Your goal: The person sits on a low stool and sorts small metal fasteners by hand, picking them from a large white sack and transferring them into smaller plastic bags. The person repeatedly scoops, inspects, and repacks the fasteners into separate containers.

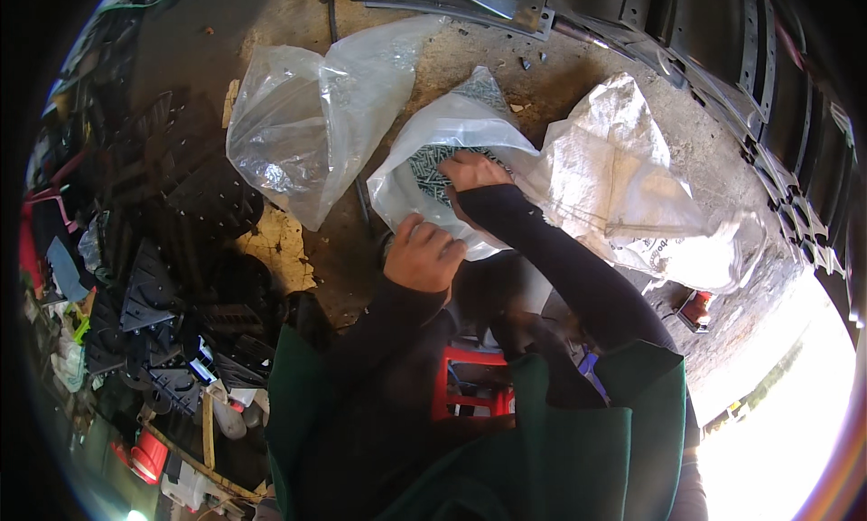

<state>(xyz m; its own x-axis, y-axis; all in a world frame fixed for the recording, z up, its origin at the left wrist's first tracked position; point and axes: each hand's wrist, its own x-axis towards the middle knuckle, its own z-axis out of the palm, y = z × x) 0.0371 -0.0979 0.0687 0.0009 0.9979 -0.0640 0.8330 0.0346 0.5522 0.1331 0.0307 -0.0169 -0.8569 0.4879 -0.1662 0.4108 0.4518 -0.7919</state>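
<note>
A whitish plastic bag (402, 191) stands with its mouth open in front of me, holding many small silvery screws (432, 171). My right hand (476, 175) reaches into it with curled fingers against the screws. The fingertips are partly hidden, so how many screws they grip does not show. Just outside the bag's near rim, my left hand (423, 257) is closed with its fingers bent; anything inside it is hidden. Behind the open bag lies another clear pouch (483, 86) with similar pieces.
A crumpled clear plastic bag (298, 115) lies at left, and a white woven sack (623, 151) at right. Dark metal panels (623, 15) line the far right. Black parts (149, 295) clutter the left. A red stool (479, 357) shows below me.
</note>
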